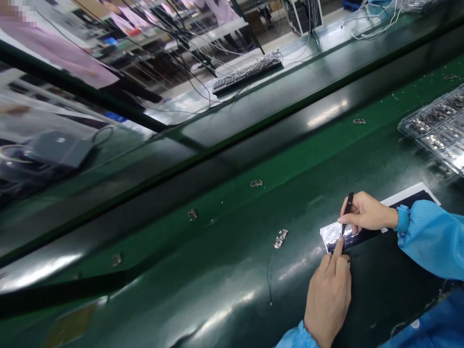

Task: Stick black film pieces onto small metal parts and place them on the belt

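Observation:
My right hand (368, 211) is closed around black tweezers (348, 205), their tip pointing down at a sheet of black stickers on white backing (420, 191). The sheet's left end has a shiny, silvery patch. My left hand (328, 295) lies at the sheet's near edge, its index fingertip pressed beside the tweezers' tip. The other left fingers are curled, and a small dark piece sticks out by them, too hidden to name. Left of the hands, a small circuit board (281, 239) with a thin black cable (268, 275) rests on the green bench surface.
Several small boards lie along the green belt, one board (256, 183) near the middle. A clear plastic tray (435, 121) of metallic parts stands at right. Beyond the dark rail (217, 145) are a cable-strewn ledge, a grey device (58, 147) and people in pink.

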The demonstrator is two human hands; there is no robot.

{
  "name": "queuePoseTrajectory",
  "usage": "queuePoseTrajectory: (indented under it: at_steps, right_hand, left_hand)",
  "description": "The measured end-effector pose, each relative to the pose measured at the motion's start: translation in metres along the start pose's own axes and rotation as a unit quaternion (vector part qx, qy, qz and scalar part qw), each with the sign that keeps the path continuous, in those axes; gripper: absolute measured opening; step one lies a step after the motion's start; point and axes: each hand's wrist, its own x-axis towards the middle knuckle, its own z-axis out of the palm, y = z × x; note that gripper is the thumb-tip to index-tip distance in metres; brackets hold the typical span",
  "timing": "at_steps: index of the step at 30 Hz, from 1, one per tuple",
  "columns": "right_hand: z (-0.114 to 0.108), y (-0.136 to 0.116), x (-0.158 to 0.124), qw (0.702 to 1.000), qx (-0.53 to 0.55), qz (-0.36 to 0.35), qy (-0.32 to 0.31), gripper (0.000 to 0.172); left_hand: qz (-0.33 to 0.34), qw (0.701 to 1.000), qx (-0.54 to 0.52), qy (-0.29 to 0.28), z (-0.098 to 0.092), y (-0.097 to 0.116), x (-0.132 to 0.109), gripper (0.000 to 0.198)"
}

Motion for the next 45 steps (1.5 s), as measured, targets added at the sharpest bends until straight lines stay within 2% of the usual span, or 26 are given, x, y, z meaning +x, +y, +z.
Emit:
queuePoseTrajectory:
  at_steps: [14,24,27,29,31,32,33,35,37,39,41,45]
  right_hand:
    - [-0.002,0.002,0.000,0.999,-0.037,-0.005,0.000,0.028]
    - [0.000,0.000,0.000,1.000,-0.002,0.008,0.001,0.029]
    - [-0.001,-0.001,0.000,1.000,0.010,0.000,0.014,0.031]
    - [-0.001,-0.002,0.000,0.999,0.024,0.000,0.029,0.032]
    - [-0.002,-0.004,0.002,0.997,0.053,0.002,0.051,0.034]
    - [-0.002,-0.004,0.003,0.995,0.074,0.000,0.067,0.036]
    - [-0.003,-0.004,0.004,0.992,0.098,-0.002,0.083,0.038]
    - [-0.004,-0.004,0.005,0.983,0.145,-0.010,0.112,0.042]
    - [-0.004,-0.002,0.005,0.978,0.170,-0.017,0.121,0.043]
    - [-0.003,0.000,0.004,0.979,0.172,-0.020,0.106,0.042]
    - [-0.001,0.002,0.002,0.984,0.158,-0.022,0.081,0.039]
    - [0.007,0.004,-0.002,0.992,0.119,-0.030,0.038,0.036]
  left_hand:
    - [0.011,1.000,-0.010,0.022,0.002,-0.001,-0.001,0.014]
    - [0.004,0.999,-0.034,0.019,0.000,0.000,0.000,0.015]
    - [-0.012,0.997,-0.073,0.014,0.000,0.000,0.000,0.017]
    - [-0.037,0.989,-0.145,0.010,-0.003,-0.003,-0.001,0.017]
    - [-0.103,0.960,-0.260,0.016,-0.009,-0.008,-0.001,0.016]
    - [-0.157,0.932,-0.327,0.028,-0.011,-0.012,-0.001,0.015]
    - [-0.217,0.892,-0.394,0.048,-0.014,-0.015,0.001,0.016]
    - [-0.321,0.788,-0.517,0.092,-0.016,-0.020,0.005,0.021]
    - [-0.368,0.690,-0.614,0.105,-0.015,-0.022,0.013,0.026]
    - [-0.377,0.632,-0.672,0.084,-0.012,-0.020,0.022,0.029]
    - [-0.378,0.612,-0.692,0.061,-0.009,-0.016,0.029,0.031]
    - [-0.383,0.619,-0.684,0.046,-0.008,-0.010,0.035,0.034]
